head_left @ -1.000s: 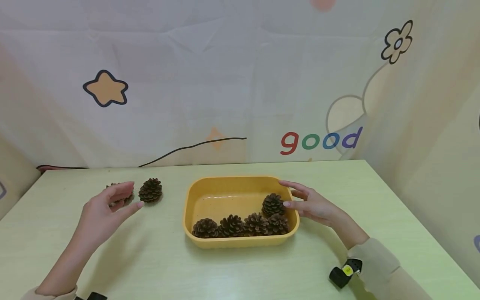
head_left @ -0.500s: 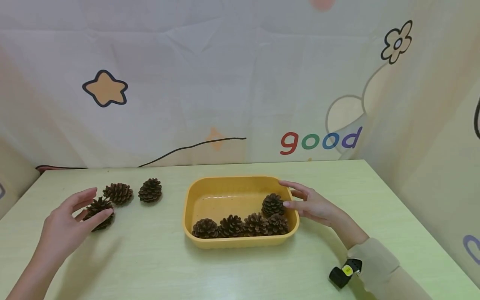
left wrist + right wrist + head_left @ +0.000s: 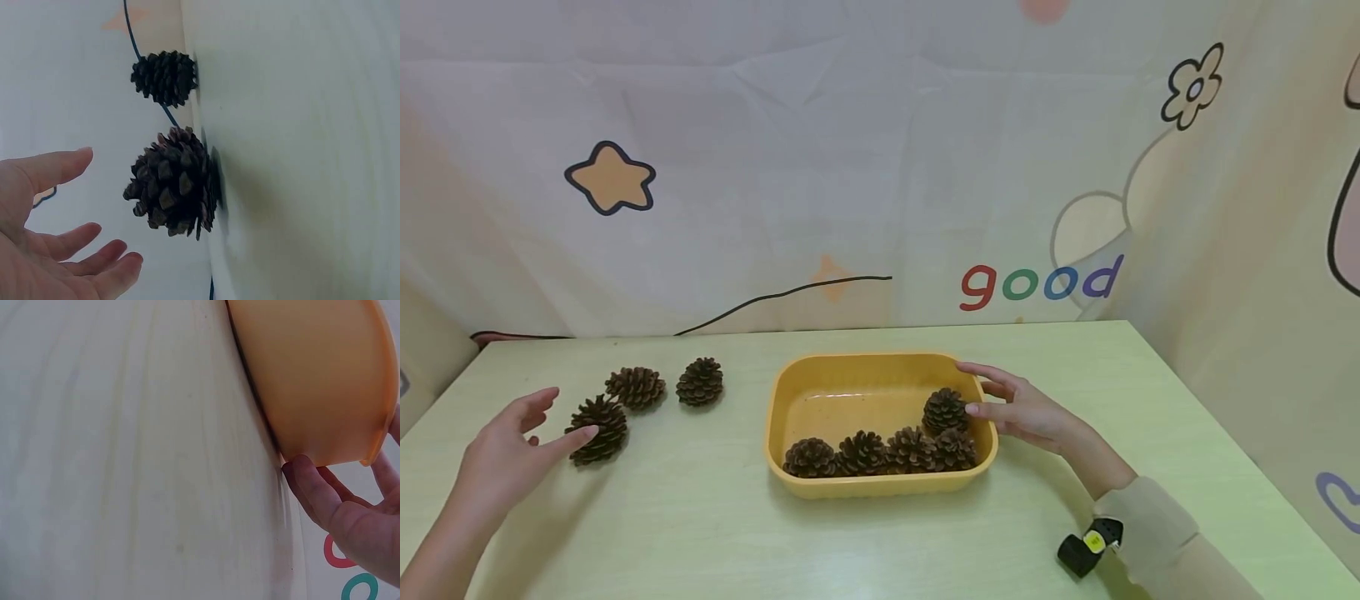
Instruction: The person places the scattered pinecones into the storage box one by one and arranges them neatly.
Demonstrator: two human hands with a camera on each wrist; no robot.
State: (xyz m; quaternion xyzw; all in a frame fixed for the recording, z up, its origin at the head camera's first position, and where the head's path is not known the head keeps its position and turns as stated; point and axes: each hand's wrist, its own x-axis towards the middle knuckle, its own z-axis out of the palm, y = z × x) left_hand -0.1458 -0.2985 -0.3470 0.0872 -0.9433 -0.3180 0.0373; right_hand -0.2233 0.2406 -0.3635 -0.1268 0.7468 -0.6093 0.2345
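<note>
I have just seen the left hand (image 3: pixel 501 454) shift toward the counter's (image 3: pixel 715 533) left edge, and the near pinecone (image 3: pixel 598 431) now shows almost whole. A second pinecone (image 3: pixel 636 388) lies just behind it, and a third pinecone (image 3: pixel 700 382) stands further right, toward the back edge. For the work in hand, I judge the near one is what this hand is lined up with, yet it is not held: thumb and fingers are spread wide, and the left wrist view shows a gap, though in the head view the thumb overlaps it.

The right hand (image 3: pixel 1026 410) has not moved; it grips the right end of the yellow tray (image 3: pixel 872 486), thumb over the rim, fingers outside. Inside I count five pinecones: a row of four (image 3: pixel 912 450) along the front wall and a fifth (image 3: pixel 944 411) behind them, by the right wall.

The tray's back-left corner is open, as is the counter between the third pinecone and the tray's left wall. I would mind the second and third if lifting low. The counter's front edge is out of my view.
</note>
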